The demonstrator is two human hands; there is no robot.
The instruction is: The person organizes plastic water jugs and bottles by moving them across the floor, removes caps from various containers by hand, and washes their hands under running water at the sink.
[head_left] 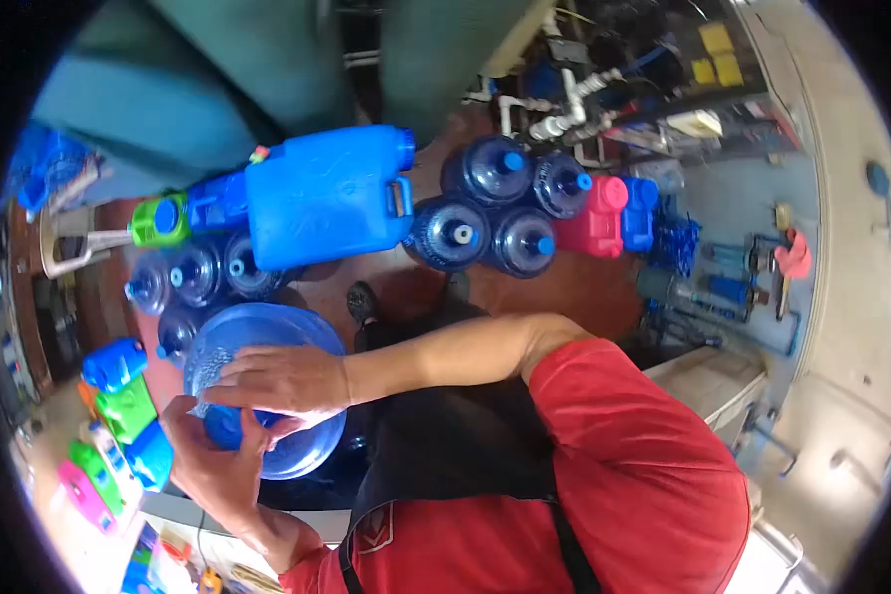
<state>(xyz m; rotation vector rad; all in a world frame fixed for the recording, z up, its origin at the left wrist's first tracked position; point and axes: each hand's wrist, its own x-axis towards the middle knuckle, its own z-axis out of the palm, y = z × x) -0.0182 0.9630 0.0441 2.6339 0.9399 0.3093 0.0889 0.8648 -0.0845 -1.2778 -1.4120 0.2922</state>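
Note:
A large clear-blue water jug [312, 332] stands upright close in front of me, a little to my left. Its blue cap [224, 426] shows between my two hands. My right hand [285, 381] reaches across the jug top, fingers together and bent over the cap's far side, thumb on the near side. From the lower left, my left hand [213, 460] curls round the same cap, its thumb near my right thumb. Both hands touch at the cap, and they hide much of its rim and the jug's neck.
A blue jerrycan [317, 198] lies ahead over several capped water jugs [450, 233]. Beyond the jugs stand a pink container [594, 218] and a blue container [641, 213]. White pipes [564, 114] run at the back right. Colored containers [124, 406] line the left.

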